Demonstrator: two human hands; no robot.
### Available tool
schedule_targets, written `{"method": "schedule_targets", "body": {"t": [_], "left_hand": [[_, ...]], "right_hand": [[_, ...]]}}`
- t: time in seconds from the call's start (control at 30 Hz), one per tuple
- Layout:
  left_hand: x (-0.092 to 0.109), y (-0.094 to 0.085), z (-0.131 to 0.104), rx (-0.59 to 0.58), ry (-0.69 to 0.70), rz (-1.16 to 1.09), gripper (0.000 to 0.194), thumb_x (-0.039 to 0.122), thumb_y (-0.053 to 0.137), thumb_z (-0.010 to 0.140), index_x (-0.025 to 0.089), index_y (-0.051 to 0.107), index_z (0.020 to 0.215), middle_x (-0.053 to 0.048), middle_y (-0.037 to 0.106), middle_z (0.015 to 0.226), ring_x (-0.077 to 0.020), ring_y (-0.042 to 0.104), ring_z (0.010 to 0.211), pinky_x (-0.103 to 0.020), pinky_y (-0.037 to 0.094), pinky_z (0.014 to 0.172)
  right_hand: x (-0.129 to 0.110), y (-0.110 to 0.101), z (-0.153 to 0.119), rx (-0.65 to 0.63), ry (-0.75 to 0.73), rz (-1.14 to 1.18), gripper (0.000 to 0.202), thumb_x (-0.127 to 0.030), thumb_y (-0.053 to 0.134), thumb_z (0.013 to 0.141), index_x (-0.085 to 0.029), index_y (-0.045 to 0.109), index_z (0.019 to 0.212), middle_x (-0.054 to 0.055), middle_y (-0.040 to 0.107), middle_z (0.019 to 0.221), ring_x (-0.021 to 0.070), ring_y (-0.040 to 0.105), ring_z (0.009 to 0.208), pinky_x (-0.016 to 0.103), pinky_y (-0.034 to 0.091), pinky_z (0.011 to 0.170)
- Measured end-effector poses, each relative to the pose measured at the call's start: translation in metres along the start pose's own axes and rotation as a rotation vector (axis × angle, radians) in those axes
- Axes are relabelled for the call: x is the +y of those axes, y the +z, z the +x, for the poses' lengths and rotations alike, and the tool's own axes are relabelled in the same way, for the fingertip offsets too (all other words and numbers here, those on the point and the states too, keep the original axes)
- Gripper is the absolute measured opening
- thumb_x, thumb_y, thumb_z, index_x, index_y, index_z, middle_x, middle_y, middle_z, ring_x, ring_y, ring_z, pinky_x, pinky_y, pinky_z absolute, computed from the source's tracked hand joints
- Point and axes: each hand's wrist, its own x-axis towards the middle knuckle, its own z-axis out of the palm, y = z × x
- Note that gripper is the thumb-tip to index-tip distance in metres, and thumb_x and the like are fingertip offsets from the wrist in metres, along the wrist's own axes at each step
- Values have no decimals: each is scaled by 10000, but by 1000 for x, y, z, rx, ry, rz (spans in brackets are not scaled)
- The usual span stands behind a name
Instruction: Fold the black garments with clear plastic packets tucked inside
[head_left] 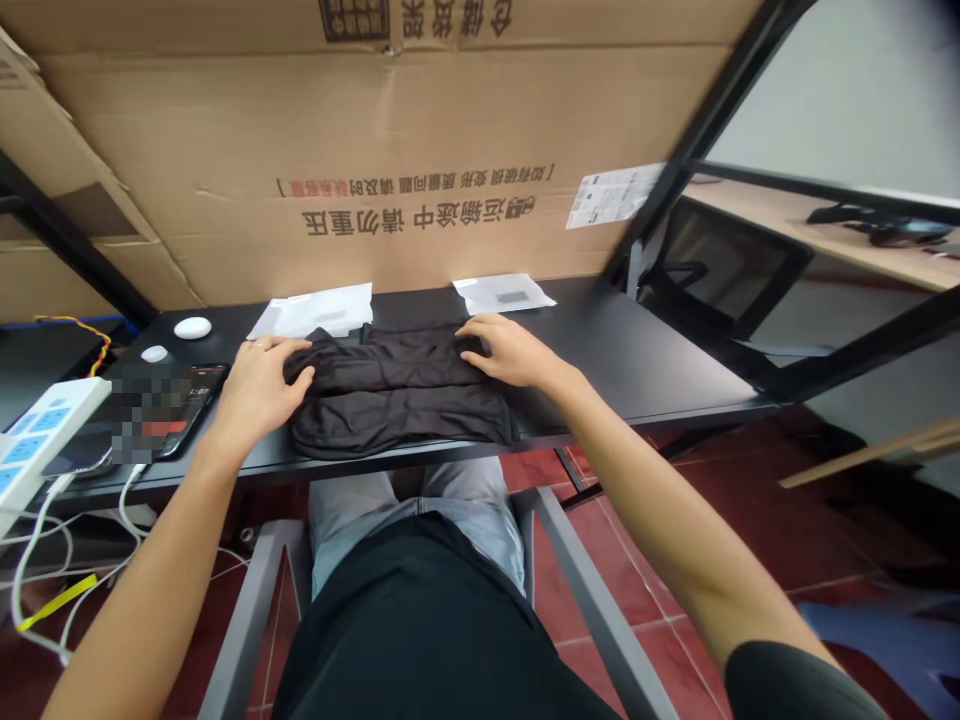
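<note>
Black table [645,350]: dark cloth [405,385], two white packets [502,292], phone [189,415], two white discs [193,327].

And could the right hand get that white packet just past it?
Probably yes: the right hand is at the edge of the black cloth, and the white packet lies on the desk just beyond, with nothing visible blocking the way.

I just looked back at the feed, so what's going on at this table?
A seated person's two bare hands are on a soft black fabric piece, which lies creased along the near edge of the black tabletop. The left hand is at its left end, the right hand at its far right part; whether either grips it, I cannot tell. Beyond the fabric lie two flat white packets, before a large brown cardboard sheet.
</note>
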Motion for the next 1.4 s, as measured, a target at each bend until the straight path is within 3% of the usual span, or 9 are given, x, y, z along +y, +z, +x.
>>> {"method": "schedule_targets", "body": {"t": [0.2,0.43,0.6,0.77,0.93,1.13,1.23,1.33,1.4], "left_hand": [[19,4,19,-42,9,-28,255,348,623,997,257,816,1135,-136,806,1177,-401,707,1239,-553,549,1165],[6,-16,-11,212,281,-339,132,312,586,1051,252,674,1128,-110,770,1362,-301,712,1339,-468,546,1225],[-12,-23,-51,-81,481,-394,135,295,658,1017,254,660,1146,-110,737,1519,-315,705,1410,-526,545,1254],[7,-16,-59,-67,527,-278,628,436,757,1020,299,587,1609,-113,584,1740,-353,545,1624,-586,423,1394],[17,-3,-61,-187,625,-208,566,488,747,1053,350,680,1597,-77,610,1728,-354,552,1623,-626,362,1432],[5,-3,-67,-309,608,-215,513,570,729,1061,367,736,1532,-68,522,1802,-361,503,1655,-620,412,1394],[10,-15,-53,-383,569,-234,481,590,692,1079,343,727,1490,-77,614,1719,-335,589,1578,-567,487,1339],[23,-25,-30,-385,473,-236,530,594,681,1072,302,659,1515,-102,756,1515,-326,730,1385,-525,592,1209],[35,-26,-16,-310,441,-215,485,550,637,1091,283,663,1494,-105,786,1432,-329,759,1313,-514,612,1162]], "right_hand": [[6,1,10,-30,50,5,188,-228,717,1012,-170,827,1153,144,797,1174,313,750,1128,471,606,1080],[-1,-19,-14,373,-14,142,125,-247,707,1008,-267,820,1058,105,806,1264,346,776,1186,572,614,1125],[-23,-22,-67,144,-216,198,140,-234,701,1030,-309,763,1130,84,792,1451,326,773,1315,550,646,1136],[-38,-22,-86,39,-257,172,173,-344,739,1058,-308,750,1226,112,795,1455,353,757,1363,589,617,1189],[-36,-22,-73,19,-60,153,400,-499,680,1101,-279,710,1434,144,783,1468,384,744,1363,598,608,1165],[-6,-10,-31,167,209,203,224,-437,695,1037,-232,781,1070,82,849,1003,312,789,902,467,632,911],[14,-5,-1,212,382,190,203,-403,722,1014,-213,752,1080,72,824,882,299,769,839,446,616,884],[20,-4,14,142,431,67,312,-344,753,980,-181,727,1245,136,846,1031,352,785,991,495,614,965],[14,-5,11,176,319,-15,335,-352,720,1010,-175,715,1294,189,824,1217,378,765,1138,528,603,1043]]}}
